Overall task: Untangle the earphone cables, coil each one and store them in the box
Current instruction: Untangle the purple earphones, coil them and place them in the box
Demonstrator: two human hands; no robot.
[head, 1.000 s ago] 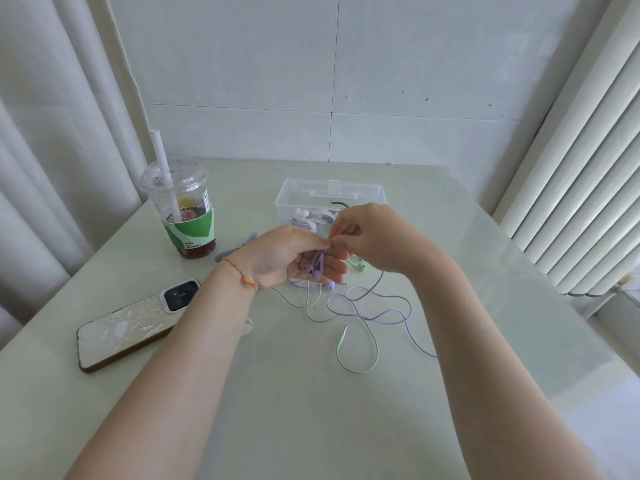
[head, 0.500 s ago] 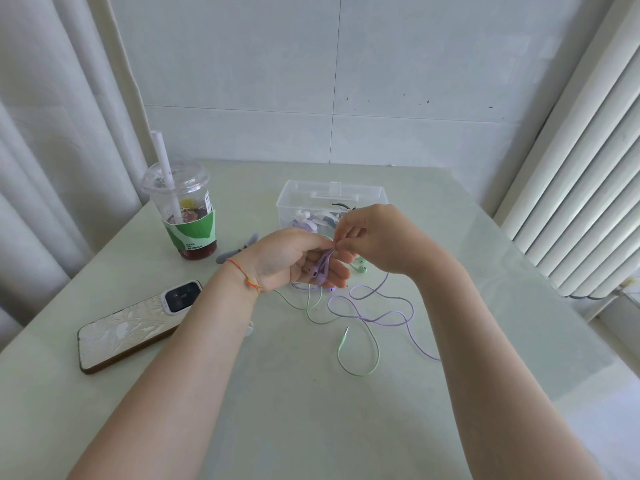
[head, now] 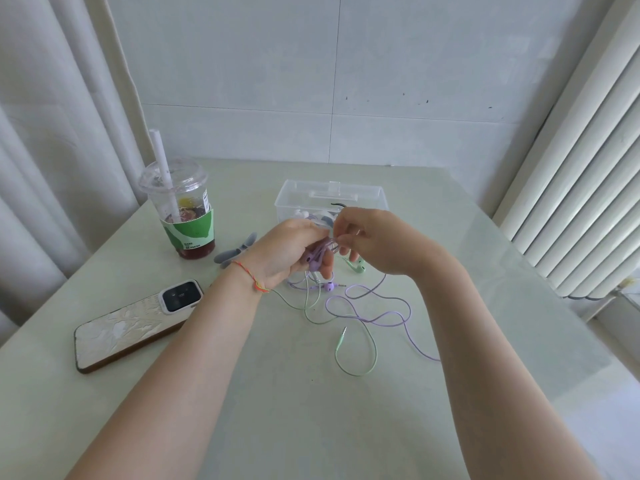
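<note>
My left hand (head: 287,249) is closed around a bunch of the purple earphone cable (head: 374,318), with purple earbuds sticking out between its fingers. My right hand (head: 372,237) pinches the same purple cable just right of the left hand's fingertips. The rest of the purple cable trails in loops on the table in front of my hands. A green earphone cable (head: 358,358) lies tangled with it, its plug pointing up and its earbuds (head: 358,266) under my right hand. The clear plastic box (head: 330,194) stands open just behind my hands, with white earphones inside.
A plastic cup with a straw and green sleeve (head: 185,216) stands at the left. A phone (head: 138,323) lies face down near the table's left edge. A grey cable tie (head: 235,252) lies between cup and left hand. A radiator (head: 588,174) flanks the right.
Both hands have risen slightly and stayed together. My right hand's fingers have shifted along the purple cable near the left hand's fingertips. The loops on the table have barely moved.
</note>
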